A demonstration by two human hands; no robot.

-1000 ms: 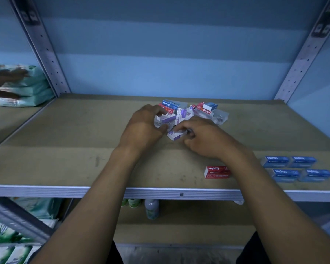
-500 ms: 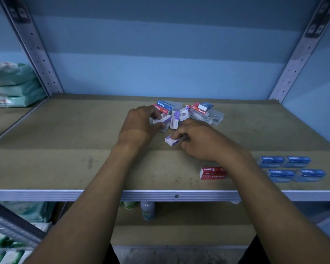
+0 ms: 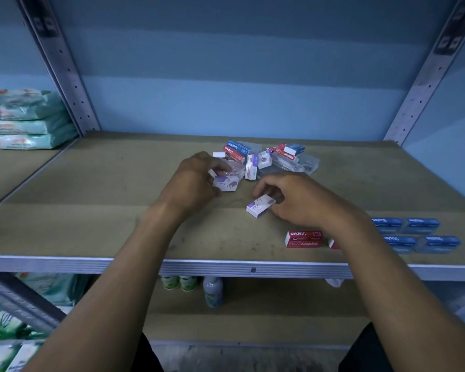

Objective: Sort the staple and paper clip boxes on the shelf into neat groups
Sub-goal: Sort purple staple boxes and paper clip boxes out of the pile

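Moved: right hand (image 3: 304, 202) has drawn a purple-and-white box (image 3: 261, 205) out of the pile toward the shelf's front edge; a half second ago that box lay closer to the heap. Left hand (image 3: 196, 181) has kept to the pile's left side.
Right hand: fingers curled, pinching the far end of the purple-and-white box, which lies tilted on the shelf (image 3: 118, 224).
Left hand: fingers curled round a second purple box (image 3: 225, 183) at the left edge of the pile; a clear plastic box (image 3: 232, 167) lies just behind it.
Unsorted pile: mixed pile (image 3: 266, 159) of red, blue, purple and clear boxes heaped at mid-shelf, some leaning on each other.
Sorted groups: red Staples box (image 3: 304, 238) near the front edge, a second red one mostly hidden by the right forearm; four blue boxes (image 3: 414, 234) in two rows farther right.
Handling: small cardboard boxes, probably light for their look yet dense with staples; stiff walls, smooth printed faces that may slip under a loose pinch.
Where to hold: across the two long sides, thumb against fingers, so the end flaps stay closed.
Clear boxes: likely hard, slick plastic; grip the whole body, not the lid.
Risk: pulling one box may topple those leaning on it.
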